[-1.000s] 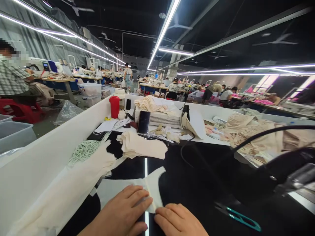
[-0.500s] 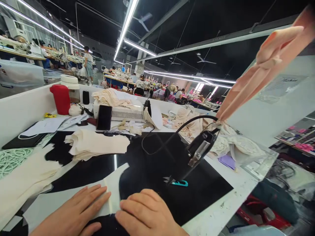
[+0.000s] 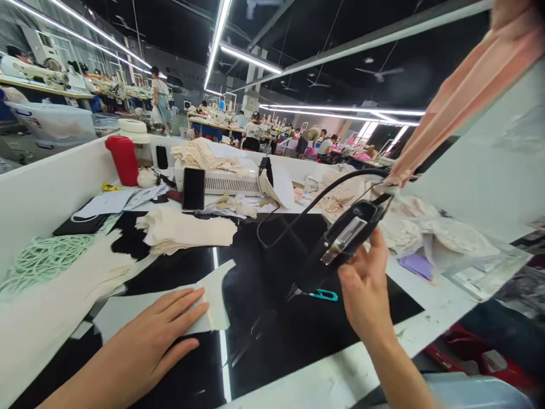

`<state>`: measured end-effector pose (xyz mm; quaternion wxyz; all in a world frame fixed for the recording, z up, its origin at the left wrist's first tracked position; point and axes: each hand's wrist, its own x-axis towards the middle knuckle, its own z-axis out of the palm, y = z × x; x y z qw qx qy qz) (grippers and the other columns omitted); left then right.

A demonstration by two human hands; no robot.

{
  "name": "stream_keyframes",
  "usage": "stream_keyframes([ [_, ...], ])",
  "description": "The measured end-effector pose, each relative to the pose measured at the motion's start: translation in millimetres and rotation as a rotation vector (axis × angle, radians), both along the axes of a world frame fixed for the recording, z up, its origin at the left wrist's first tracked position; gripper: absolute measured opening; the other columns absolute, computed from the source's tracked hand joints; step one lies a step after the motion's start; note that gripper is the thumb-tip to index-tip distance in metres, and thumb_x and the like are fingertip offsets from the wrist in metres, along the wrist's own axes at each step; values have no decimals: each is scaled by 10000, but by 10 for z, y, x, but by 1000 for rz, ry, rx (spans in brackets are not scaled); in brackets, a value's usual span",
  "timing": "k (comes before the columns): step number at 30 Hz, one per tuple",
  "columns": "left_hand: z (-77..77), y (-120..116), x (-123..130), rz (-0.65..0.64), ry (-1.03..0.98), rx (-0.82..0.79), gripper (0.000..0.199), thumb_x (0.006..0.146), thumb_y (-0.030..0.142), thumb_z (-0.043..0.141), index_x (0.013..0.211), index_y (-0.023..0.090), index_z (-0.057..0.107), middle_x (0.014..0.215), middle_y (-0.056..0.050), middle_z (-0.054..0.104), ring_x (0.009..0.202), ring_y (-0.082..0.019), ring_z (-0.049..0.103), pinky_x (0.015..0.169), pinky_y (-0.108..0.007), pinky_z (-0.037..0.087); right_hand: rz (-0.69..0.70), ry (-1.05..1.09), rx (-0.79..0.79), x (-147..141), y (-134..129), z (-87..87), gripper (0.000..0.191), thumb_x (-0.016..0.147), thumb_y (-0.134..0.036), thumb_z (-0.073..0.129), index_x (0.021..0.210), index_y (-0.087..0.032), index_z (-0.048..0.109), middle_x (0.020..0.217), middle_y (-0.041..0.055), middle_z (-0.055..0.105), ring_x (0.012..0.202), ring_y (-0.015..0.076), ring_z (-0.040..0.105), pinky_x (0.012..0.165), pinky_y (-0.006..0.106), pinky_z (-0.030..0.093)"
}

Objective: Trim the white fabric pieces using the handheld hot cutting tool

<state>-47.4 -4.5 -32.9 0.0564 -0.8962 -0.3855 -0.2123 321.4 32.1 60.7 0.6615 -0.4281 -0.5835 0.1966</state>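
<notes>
My left hand (image 3: 166,324) lies flat with fingers stretched over a pale cut fabric piece (image 3: 219,287), which has a curved right edge and rests on the black table surface. My right hand (image 3: 368,289) is raised, thumb and fingers apart, at the lower right side of a black corded handheld tool (image 3: 351,233) with a metal plate. Whether the fingertips touch it, I cannot tell. That tool hangs tilted from a knotted peach cloth strip (image 3: 460,96). Below it lies a pair of teal-handled thread snips (image 3: 323,294).
Stacked cream fabric pieces (image 3: 191,230) lie behind my left hand, and long cream cloth (image 3: 55,307) with mint cord (image 3: 55,258) is at left. A phone (image 3: 193,189) leans on a white vented box (image 3: 232,183). Lace garments (image 3: 451,238) pile at right.
My right hand has left the fabric edge and moved up and right to the hanging tool. My left hand stays flat on the fabric. The view has shifted slightly.
</notes>
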Motion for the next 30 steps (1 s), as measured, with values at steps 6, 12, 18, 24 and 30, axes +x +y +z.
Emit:
stream_keyframes([
  [6, 155, -54, 35, -29, -31, -133, 439, 1058, 430, 553, 1484, 326, 560, 1514, -23, 599, 1394, -239, 566, 1140, -383, 512, 200, 159, -111, -214, 126, 69, 390, 853, -585, 757, 1061, -271, 657, 1002, 39, 729, 813, 205, 726, 772, 389, 632],
  [12, 273, -119, 56, -48, -12, -164, 364, 1099, 435, 465, 1403, 295, 607, 1445, -25, 643, 1350, -227, 593, 1124, -378, 522, 286, 149, 0, -507, 67, 128, 410, 832, -469, 822, 1134, -281, 617, 960, 1, 685, 758, 172, 673, 704, 353, 607],
  [18, 407, -171, 333, -136, -2, -156, 228, 1096, 360, 483, 1191, 224, 639, 1170, -51, 695, 1111, -212, 670, 975, -328, 563, 404, 230, -8, -896, -143, 117, 452, 798, -448, 860, 1052, -286, 524, 866, -35, 619, 683, 145, 597, 583, 318, 559],
  [24, 393, -123, 508, -161, 28, -141, 177, 1090, 287, 474, 1022, 204, 615, 980, -35, 679, 934, -210, 672, 832, -331, 567, 563, 378, -17, -1188, -314, 8, 502, 847, -520, 809, 1118, -298, 450, 830, -47, 602, 598, 117, 561, 517, 279, 518],
  [30, 392, -71, 490, -223, -29, -110, 251, 1103, 209, 395, 963, 198, 603, 953, -39, 695, 999, -194, 691, 907, -321, 581, 591, 394, 13, -1337, -346, -44, 503, 881, -530, 774, 1139, -296, 410, 821, -48, 592, 557, 103, 550, 467, 257, 501],
])
